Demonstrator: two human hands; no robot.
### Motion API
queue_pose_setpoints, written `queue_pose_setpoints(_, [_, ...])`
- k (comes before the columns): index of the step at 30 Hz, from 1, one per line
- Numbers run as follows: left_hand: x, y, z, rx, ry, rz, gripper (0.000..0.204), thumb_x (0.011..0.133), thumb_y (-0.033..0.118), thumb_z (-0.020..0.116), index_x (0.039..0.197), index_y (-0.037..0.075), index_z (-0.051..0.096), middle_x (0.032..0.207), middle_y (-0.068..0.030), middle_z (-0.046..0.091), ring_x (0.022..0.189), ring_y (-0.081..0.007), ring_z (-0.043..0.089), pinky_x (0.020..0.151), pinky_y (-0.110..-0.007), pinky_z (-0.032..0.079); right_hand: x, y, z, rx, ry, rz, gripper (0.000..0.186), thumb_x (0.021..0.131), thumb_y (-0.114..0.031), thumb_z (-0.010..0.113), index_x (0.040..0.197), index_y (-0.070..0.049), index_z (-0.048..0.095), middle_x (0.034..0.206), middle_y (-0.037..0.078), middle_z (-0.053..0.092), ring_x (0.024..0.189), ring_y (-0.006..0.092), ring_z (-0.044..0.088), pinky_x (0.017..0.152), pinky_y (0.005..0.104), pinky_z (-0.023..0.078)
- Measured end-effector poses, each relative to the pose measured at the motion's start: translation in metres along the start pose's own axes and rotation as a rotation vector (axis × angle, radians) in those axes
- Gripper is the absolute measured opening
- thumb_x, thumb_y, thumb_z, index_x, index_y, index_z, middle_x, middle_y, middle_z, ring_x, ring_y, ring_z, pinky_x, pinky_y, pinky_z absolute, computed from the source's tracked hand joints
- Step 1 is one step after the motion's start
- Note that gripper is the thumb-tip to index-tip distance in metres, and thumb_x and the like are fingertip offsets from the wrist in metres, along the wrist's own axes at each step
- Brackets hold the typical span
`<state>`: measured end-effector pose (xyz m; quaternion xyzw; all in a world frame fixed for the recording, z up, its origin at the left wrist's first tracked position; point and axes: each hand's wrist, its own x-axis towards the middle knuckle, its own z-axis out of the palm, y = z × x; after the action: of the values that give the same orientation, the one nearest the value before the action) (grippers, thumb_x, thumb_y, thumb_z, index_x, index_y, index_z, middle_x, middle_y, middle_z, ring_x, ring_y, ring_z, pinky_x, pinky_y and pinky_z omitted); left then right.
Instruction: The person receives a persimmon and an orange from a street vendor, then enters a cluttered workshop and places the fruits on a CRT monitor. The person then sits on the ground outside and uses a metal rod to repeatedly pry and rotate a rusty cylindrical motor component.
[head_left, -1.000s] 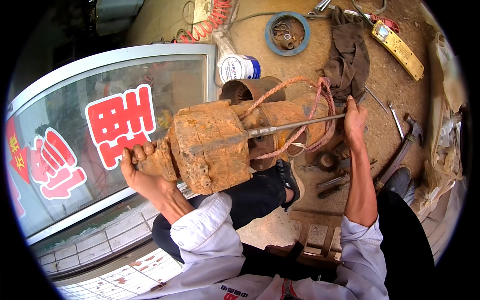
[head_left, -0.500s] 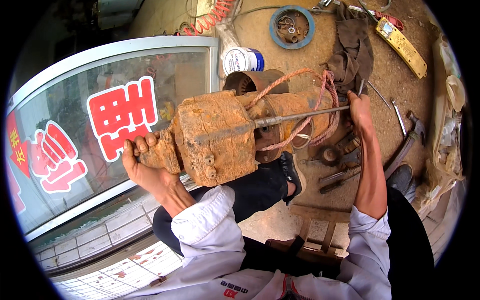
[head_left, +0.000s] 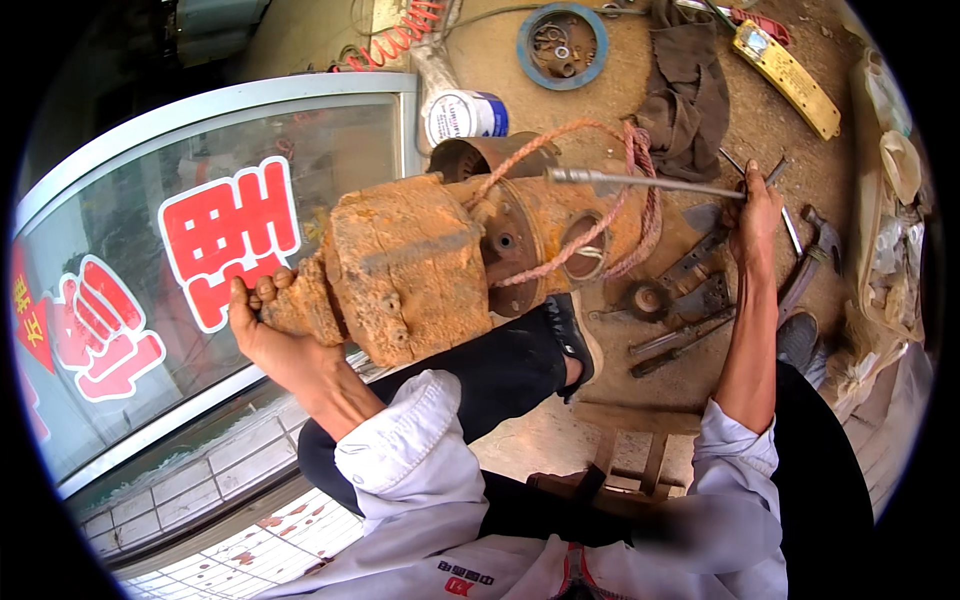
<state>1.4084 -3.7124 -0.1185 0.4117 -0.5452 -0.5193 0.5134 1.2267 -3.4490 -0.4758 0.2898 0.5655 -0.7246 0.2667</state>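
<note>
A rusty, dirt-caked pump [head_left: 405,270] lies across the middle, its blocky housing at the left and a rounder body at the right. My left hand [head_left: 290,335] is closed round its narrow left end. A pink rope [head_left: 640,200] loops over the right part, near an opening with a bolt head in the flange. My right hand [head_left: 757,215] grips a long T-handle socket wrench [head_left: 650,182] by its handle end. The wrench's socket end hangs over the pump, apart from the bolt. My fingers partly hide the handle.
A blue-rimmed bowl [head_left: 562,46] of small metal parts stands at the back, beside a white-and-blue can [head_left: 465,117] and a dark cloth [head_left: 685,90]. A yellow control box [head_left: 787,80], a hammer [head_left: 815,250] and greasy metal parts [head_left: 655,300] lie rightward. A glass door panel [head_left: 200,240] is leftward.
My right hand has drawn the socket wrench up and right, so its socket end has come away from the pump's bolt. The left hand keeps its hold; the whole view has shifted slightly.
</note>
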Motion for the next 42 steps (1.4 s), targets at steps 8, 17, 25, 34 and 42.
queue_pose_setpoints(8, [-0.006, -0.002, 0.033, 0.028, 0.036, 0.037, 0.024, 0.092, 0.020, 0.061, 0.075, 0.009, 0.047, 0.067, -0.0041, 0.052, 0.067, -0.0204, 0.056, 0.067, -0.037, 0.050, -0.054, 0.040, -0.009, 0.031, -0.046, 0.039, 0.034, 0.095, -0.032, 0.056, 0.069, -0.012, 0.049, 0.051, -0.003, 0.038, 0.039, 0.0096, 0.035, 0.036, 0.0273, 0.028])
queue_pose_setpoints(17, [-0.006, 0.004, 0.035, 0.007, -0.002, 0.005, 0.023, 0.091, 0.019, 0.061, 0.074, 0.010, 0.048, 0.066, -0.0041, 0.054, 0.067, -0.0221, 0.058, 0.069, -0.040, 0.050, -0.050, 0.051, -0.001, 0.136, 0.021, 0.107, 0.033, 0.096, -0.029, 0.054, 0.070, -0.011, 0.046, 0.054, -0.004, 0.035, 0.039, 0.0094, 0.033, 0.036, 0.0267, 0.027])
queue_pose_setpoints(25, [-0.003, 0.004, 0.031, 0.005, -0.065, -0.006, 0.019, 0.091, 0.019, 0.061, 0.078, 0.009, 0.052, 0.066, -0.0038, 0.056, 0.067, -0.0224, 0.059, 0.069, -0.040, 0.051, -0.054, 0.054, 0.008, 0.114, -0.011, 0.096, 0.035, 0.097, -0.030, 0.053, 0.069, -0.010, 0.044, 0.054, -0.002, 0.036, 0.041, 0.0097, 0.034, 0.037, 0.0270, 0.027])
queue_pose_setpoints(34, [-0.003, 0.003, 0.030, 0.007, -0.061, 0.005, 0.020, 0.092, 0.020, 0.060, 0.078, 0.009, 0.052, 0.067, -0.0038, 0.056, 0.067, -0.0215, 0.060, 0.068, -0.040, 0.052, -0.055, 0.068, 0.008, 0.211, -0.052, 0.035, 0.036, 0.098, -0.033, 0.053, 0.069, -0.011, 0.048, 0.057, -0.005, 0.038, 0.044, 0.0067, 0.036, 0.038, 0.0256, 0.031])
queue_pose_setpoints(42, [-0.004, 0.004, 0.030, 0.006, -0.071, 0.009, 0.021, 0.092, 0.019, 0.060, 0.077, 0.009, 0.050, 0.067, -0.0041, 0.055, 0.067, -0.0219, 0.059, 0.068, -0.040, 0.052, -0.056, 0.067, 0.009, 0.198, -0.058, 0.040, 0.034, 0.098, -0.033, 0.052, 0.071, -0.012, 0.049, 0.056, -0.006, 0.037, 0.043, 0.0059, 0.035, 0.038, 0.0256, 0.031])
